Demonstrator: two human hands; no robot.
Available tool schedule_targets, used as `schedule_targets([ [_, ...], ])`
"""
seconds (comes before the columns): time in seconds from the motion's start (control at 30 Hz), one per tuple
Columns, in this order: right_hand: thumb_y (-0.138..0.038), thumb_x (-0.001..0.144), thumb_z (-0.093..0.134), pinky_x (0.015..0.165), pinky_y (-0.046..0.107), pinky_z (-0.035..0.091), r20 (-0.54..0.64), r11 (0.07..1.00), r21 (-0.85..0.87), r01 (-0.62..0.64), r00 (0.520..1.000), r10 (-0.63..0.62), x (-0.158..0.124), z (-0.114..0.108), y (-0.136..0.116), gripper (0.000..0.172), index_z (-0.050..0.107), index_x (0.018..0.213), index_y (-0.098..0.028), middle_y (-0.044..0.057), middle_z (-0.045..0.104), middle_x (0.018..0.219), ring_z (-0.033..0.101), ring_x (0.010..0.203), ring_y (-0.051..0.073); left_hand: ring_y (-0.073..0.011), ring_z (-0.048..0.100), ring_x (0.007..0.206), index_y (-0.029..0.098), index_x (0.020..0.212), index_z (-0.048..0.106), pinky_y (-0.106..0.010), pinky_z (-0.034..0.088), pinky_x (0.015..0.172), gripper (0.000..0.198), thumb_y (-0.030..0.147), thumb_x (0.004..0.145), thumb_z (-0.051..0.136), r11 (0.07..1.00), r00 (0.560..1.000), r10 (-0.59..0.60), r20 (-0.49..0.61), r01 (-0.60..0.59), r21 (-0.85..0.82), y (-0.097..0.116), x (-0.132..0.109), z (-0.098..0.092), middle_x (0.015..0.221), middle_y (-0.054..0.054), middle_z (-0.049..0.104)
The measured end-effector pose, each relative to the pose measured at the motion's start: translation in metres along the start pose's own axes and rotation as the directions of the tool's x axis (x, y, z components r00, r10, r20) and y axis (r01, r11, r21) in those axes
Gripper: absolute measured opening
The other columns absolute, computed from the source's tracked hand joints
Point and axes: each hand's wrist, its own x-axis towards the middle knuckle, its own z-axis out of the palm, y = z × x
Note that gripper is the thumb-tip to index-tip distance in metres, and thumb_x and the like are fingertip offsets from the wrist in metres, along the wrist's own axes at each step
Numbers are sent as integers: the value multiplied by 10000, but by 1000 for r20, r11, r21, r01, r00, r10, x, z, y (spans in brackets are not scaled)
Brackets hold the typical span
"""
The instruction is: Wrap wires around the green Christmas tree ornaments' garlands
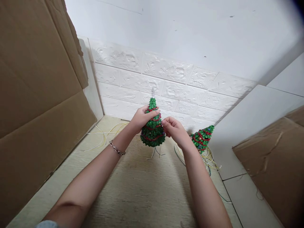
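A small green beaded Christmas tree (153, 134) with red garland and a clear pointed topper (153, 92) is held upright in the middle of the view. My left hand (142, 119) wraps round its upper left side, thumb across the front. At the tree's right edge, my right hand (173, 128) is closed in a pinch; whatever lies between its fingertips is too small to make out. Several thin cord ends (155, 153) hang below the tree's base.
A second green tree (202, 138) leans at the right over tangled yellow and white cords (210, 161). More loose cords (104, 134) lie at the left on the wooden surface (140, 190). Cardboard (42, 79) stands at the left, more cardboard (273, 152) at the right, a white brick-patterned wall (128, 80) behind.
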Motion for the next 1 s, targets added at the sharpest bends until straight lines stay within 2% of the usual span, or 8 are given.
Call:
schedule_targets([
  [0.17, -624, 654, 609, 453, 231, 249, -53, 1000, -22, 13, 999, -14, 4, 1, 4, 440, 459, 692, -212, -80, 419, 496, 355, 447, 74, -123, 576, 695, 143, 893, 647, -272, 460, 659, 373, 353, 604, 755, 1000, 1000, 3, 20, -3, -1, 2, -1, -2, 806, -33, 659],
  [0.33, -532, 691, 598, 468, 233, 268, 5, 997, -20, 68, 998, -68, 0, 2, 2, 342, 489, 726, -210, -77, 429, 529, 364, 473, 78, -117, 571, 663, 152, 850, 628, -266, 456, 631, 342, 370, 618, 752, 1000, 995, -6, 97, 3, 24, 0, 1, -5, 765, -17, 644],
  [0.5, -407, 730, 585, 521, 247, 308, 0, 971, -172, 168, 985, -171, -4, 5, -2, 208, 567, 760, -202, -48, 494, 615, 404, 549, 92, -113, 571, 653, 156, 829, 582, -254, 454, 607, 311, 337, 632, 739, 1000, 992, -5, 130, 6, -10, -2, 1, -4, 734, -2, 616],
  [0.63, -425, 743, 588, 514, 249, 299, -26, 967, -214, 135, 989, -143, -5, 1, -3, 221, 539, 745, -210, -57, 460, 585, 391, 535, 95, -103, 559, 629, 156, 844, 554, -238, 439, 578, 317, 327, 640, 725, 998, 988, -4, 155, 12, -54, -3, 1, -6, 715, 11, 593],
  [0.73, -445, 741, 629, 564, 266, 365, 15, 909, -398, 123, 992, -128, -8, -11, -3, 257, 528, 795, -215, -30, 535, 688, 463, 614, 119, -98, 543, 593, 153, 856, 536, -237, 438, 559, 378, 343, 602, 740, 994, 984, -14, 177, 34, -108, -3, 4, -12, 679, 22, 575],
  [0.83, -417, 635, 750, 799, 363, 466, 129, 837, -536, 107, 991, -44, -11, -24, -1, 535, 539, 1086, -223, 69, 599, 1100, 557, 960, 210, -113, 552, 593, 144, 895, 553, -254, 458, 558, 440, 377, 573, 743, 986, 979, -8, 206, 41, -161, -3, 8, -22, 686, 10, 582],
  [0.9, -393, 575, 803, 989, 433, 412, 230, 824, -555, 113, 973, 21, -13, -25, 0, 836, 431, 1308, -240, 104, 495, 1334, 480, 1192, 259, -127, 569, 610, 150, 918, 572, -267, 478, 566, 461, 401, 569, 738, 978, 975, 34, 222, 13, -207, -3, 10, -30, 721, -3, 597],
  [1.0, -384, 588, 808, 1097, 436, 339, 363, 853, -488, 187, 932, 4, -16, -16, 0, 961, 325, 1410, -266, 80, 438, 1420, 423, 1288, 248, -144, 593, 633, 175, 936, 590, -289, 510, 582, 456, 423, 579, 727, 958, 961, 96, 258, -20, -285, -3, 11, -37, 769, -13, 617],
])
